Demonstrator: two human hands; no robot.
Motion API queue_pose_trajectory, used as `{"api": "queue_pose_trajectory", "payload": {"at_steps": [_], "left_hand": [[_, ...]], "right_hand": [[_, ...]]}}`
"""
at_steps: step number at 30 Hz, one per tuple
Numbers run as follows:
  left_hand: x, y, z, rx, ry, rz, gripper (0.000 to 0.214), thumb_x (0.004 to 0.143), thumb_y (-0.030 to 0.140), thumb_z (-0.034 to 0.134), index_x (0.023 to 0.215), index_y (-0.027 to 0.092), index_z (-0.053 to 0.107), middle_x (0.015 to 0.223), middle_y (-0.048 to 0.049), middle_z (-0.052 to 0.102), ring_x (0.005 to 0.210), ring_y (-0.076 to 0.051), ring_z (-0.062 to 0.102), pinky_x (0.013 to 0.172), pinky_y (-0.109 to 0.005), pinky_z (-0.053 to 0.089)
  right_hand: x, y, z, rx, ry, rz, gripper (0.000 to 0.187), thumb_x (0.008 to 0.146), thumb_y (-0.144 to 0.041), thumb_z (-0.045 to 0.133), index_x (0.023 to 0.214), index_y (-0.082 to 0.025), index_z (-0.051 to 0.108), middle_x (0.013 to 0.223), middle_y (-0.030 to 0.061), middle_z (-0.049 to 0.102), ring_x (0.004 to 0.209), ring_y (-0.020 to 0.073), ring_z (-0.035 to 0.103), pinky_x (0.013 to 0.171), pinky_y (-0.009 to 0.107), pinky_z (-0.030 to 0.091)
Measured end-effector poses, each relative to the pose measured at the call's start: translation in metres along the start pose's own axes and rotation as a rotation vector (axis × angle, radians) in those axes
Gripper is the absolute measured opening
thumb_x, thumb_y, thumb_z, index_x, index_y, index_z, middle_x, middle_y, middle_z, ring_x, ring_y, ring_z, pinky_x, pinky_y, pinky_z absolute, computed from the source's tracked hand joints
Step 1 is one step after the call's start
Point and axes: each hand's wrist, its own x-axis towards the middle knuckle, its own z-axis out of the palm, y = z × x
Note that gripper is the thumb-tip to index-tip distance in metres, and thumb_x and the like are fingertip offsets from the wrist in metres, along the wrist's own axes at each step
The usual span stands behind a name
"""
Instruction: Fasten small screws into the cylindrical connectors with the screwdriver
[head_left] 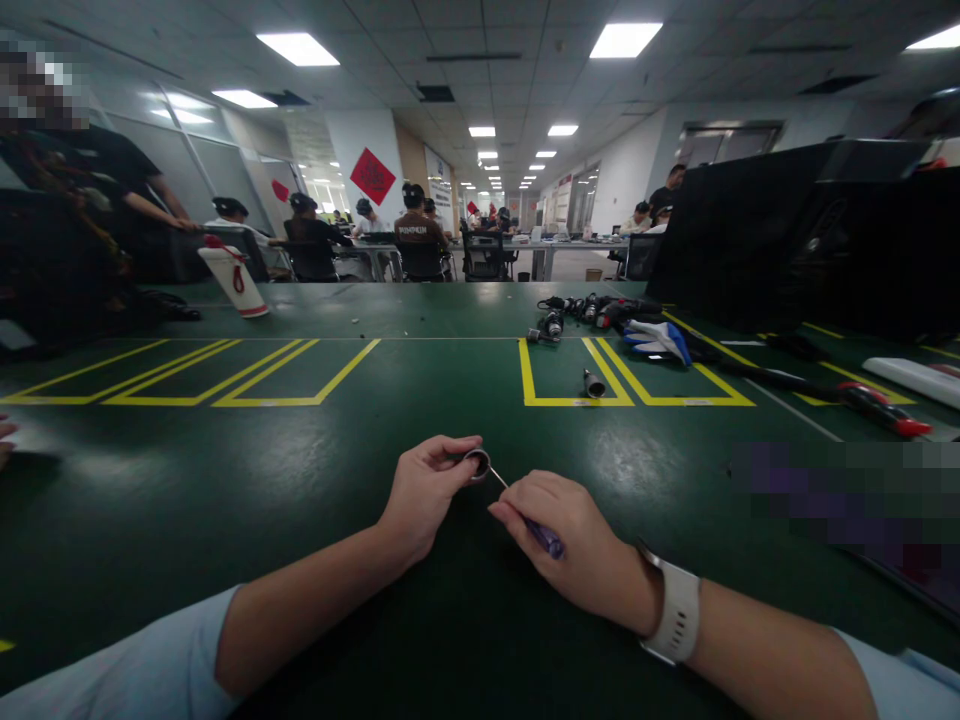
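Observation:
Between the thumb and fingers of my left hand (426, 492) is a small round metal ring-shaped part (478, 464), its open end turned toward me. My right hand (564, 530) is closed around a screwdriver with a purple handle (546, 540). The thin metal shaft (498, 477) reaches up and left to the rim of the ring-shaped part; whether its tip touches inside I cannot tell. Both hands are above the green table (360, 610). Farther back, a similar metal cylindrical part (593, 384) lies inside a yellow-taped outline.
Dark cylindrical parts and cables (570, 312) lie piled at the back right beside a blue-and-white glove (660, 340). A red-and-black tool (881, 408) is farther right. A white cup (234, 280) stands tilted in view at the left; a black case (750, 230) stands right. Another person's fingers (6, 440) show at the left edge.

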Motion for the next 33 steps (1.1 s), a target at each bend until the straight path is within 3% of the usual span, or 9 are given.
{"api": "queue_pose_trajectory", "payload": {"at_steps": [8, 13, 16, 21, 24, 29, 33], "left_hand": [[-0.001, -0.001, -0.001, 0.000, -0.016, 0.018, 0.019, 0.059, 0.015, 0.071, 0.076, 0.012, 0.065, 0.093, -0.0069, 0.069, 0.077, -0.017, 0.065, 0.071, -0.031, 0.054], [0.001, 0.000, -0.001, 0.005, -0.001, 0.019, 0.019, 0.057, 0.018, 0.072, 0.073, 0.012, 0.063, 0.095, -0.0075, 0.068, 0.077, -0.018, 0.065, 0.071, -0.033, 0.053], [0.008, 0.000, -0.005, 0.042, -0.010, 0.042, 0.024, 0.059, 0.018, 0.071, 0.081, 0.013, 0.063, 0.095, -0.0072, 0.066, 0.083, -0.018, 0.064, 0.077, -0.033, 0.052], [0.033, -0.005, -0.017, 0.074, -0.026, 0.111, 0.056, 0.053, 0.009, 0.072, 0.107, 0.017, 0.057, 0.101, -0.0064, 0.064, 0.089, -0.018, 0.062, 0.085, -0.033, 0.048], [0.053, -0.009, -0.021, 0.148, 0.014, 0.167, 0.052, 0.056, 0.012, 0.070, 0.106, 0.016, 0.059, 0.099, -0.0061, 0.064, 0.091, -0.018, 0.061, 0.088, -0.034, 0.045], [0.085, -0.010, -0.022, 0.256, -0.003, 0.305, 0.041, 0.056, 0.015, 0.070, 0.096, 0.015, 0.060, 0.090, -0.0045, 0.064, 0.084, -0.017, 0.061, 0.081, -0.032, 0.046], [0.100, -0.010, -0.021, 0.253, -0.036, 0.356, 0.039, 0.053, 0.016, 0.072, 0.090, 0.014, 0.061, 0.086, -0.0041, 0.065, 0.081, -0.017, 0.061, 0.079, -0.031, 0.046]], "right_hand": [[-0.002, 0.002, 0.006, -0.122, -0.053, -0.081, 0.017, 0.088, -0.020, 0.043, 0.078, -0.015, 0.056, 0.074, 0.0055, 0.061, 0.068, 0.0148, 0.055, 0.062, 0.028, 0.043], [-0.002, 0.000, 0.006, -0.067, 0.004, -0.058, 0.016, 0.087, -0.020, 0.044, 0.077, -0.016, 0.056, 0.072, 0.0048, 0.061, 0.067, 0.0145, 0.055, 0.062, 0.028, 0.043], [0.000, -0.002, 0.001, 0.059, 0.082, 0.029, 0.017, 0.087, -0.020, 0.044, 0.078, -0.016, 0.058, 0.070, 0.0037, 0.061, 0.065, 0.0136, 0.055, 0.062, 0.027, 0.043], [0.009, 0.010, -0.006, 0.400, 0.200, 0.271, 0.021, 0.085, -0.031, 0.048, 0.080, -0.017, 0.063, 0.075, 0.0039, 0.063, 0.070, 0.0152, 0.058, 0.064, 0.029, 0.045], [0.021, 0.027, -0.001, 0.656, 0.286, 0.428, 0.032, 0.086, -0.039, 0.042, 0.083, -0.015, 0.064, 0.071, 0.0035, 0.061, 0.069, 0.0149, 0.057, 0.064, 0.029, 0.045], [0.052, 0.052, 0.018, 0.964, 0.371, 0.478, 0.018, 0.081, -0.031, 0.048, 0.089, -0.017, 0.057, 0.064, -0.0008, 0.058, 0.062, 0.0130, 0.054, 0.058, 0.026, 0.042], [0.072, 0.060, 0.032, 0.965, 0.394, 0.459, 0.006, 0.073, -0.021, 0.054, 0.076, -0.018, 0.049, 0.059, -0.0029, 0.057, 0.058, 0.0119, 0.053, 0.058, 0.025, 0.041]]}}
